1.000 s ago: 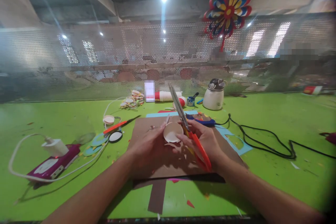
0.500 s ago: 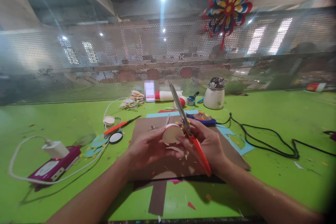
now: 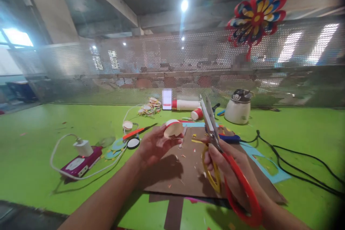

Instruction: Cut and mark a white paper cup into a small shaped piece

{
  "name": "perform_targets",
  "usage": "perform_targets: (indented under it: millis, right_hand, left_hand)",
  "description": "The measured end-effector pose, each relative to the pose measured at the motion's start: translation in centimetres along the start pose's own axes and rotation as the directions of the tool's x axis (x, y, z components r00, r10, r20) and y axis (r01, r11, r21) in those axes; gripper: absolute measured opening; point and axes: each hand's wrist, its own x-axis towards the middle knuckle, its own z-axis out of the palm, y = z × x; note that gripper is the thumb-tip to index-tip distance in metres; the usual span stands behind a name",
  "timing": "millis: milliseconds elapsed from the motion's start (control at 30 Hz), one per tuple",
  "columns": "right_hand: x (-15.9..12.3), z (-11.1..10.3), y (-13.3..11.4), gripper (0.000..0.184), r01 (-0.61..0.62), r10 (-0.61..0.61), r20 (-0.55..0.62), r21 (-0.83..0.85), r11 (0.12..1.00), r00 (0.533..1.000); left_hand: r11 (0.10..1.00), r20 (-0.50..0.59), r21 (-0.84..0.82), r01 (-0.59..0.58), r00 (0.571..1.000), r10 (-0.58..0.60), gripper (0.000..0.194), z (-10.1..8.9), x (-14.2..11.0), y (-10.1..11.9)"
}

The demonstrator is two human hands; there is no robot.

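My left hand [image 3: 155, 145] grips a small piece cut from a paper cup [image 3: 172, 129], pale with a red and white edge and a ragged lower side. Fingers and thumb hold it up over a brown cardboard sheet [image 3: 172, 181] strewn with small scraps. In my right hand [image 3: 237, 167] is a pair of scissors [image 3: 211, 129], one handle red and the other yellow. Fingers and thumb sit in the handles, and the slightly parted blades point up and away. The blades are apart from the cup piece.
A purple power strip [image 3: 81, 165] with a white charger stands left. An orange-handled knife [image 3: 133, 133] lies beside round paper pieces. Behind are a phone [image 3: 166, 99], paper cups [image 3: 188, 105] and a white kettle-shaped jar [image 3: 237, 109]. A black cord [image 3: 293, 154] runs right.
My right hand has moved away from the cup piece, to the right and nearer me, and the scissors have spread a little. My left hand alone holds the piece. The view has shifted left.
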Motion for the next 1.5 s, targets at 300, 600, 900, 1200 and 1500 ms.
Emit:
perform_targets:
  millis: [300,600,900,1200,1500]
  right_hand:
    - [-1.9,0.1,1.2,0.055,-0.005,0.007,0.176,-0.009,1.0,0.984]
    - [-1.9,0.6,1.2,0.058,-0.042,0.057,0.351,-0.05,0.998,0.935]
    - [-2.0,1.0,1.0,0.063,-0.136,0.115,0.424,0.018,0.991,0.899]
    - [-2.1,1.1,0.6,0.062,-0.164,0.132,0.42,0.041,0.986,0.898]
    - [-2.5,1.4,-0.3,0.062,-0.227,0.186,0.361,0.075,0.971,0.914]
  left_hand:
    - [0.99,-0.128,-0.073,-0.121,0.986,0.111,0.028,-0.1,0.3,1.4]
    - [0.979,-0.223,-0.086,-0.183,0.962,0.16,0.022,0.0,0.5,2.1]
    - [0.985,-0.09,-0.061,-0.162,0.984,0.156,0.029,-0.8,0.6,1.7]
    - [0.986,-0.047,-0.052,-0.16,0.986,0.158,0.03,-0.8,0.7,1.5]
    - [0.988,-0.082,-0.053,-0.145,0.987,0.14,0.026,-0.5,0.5,1.5]
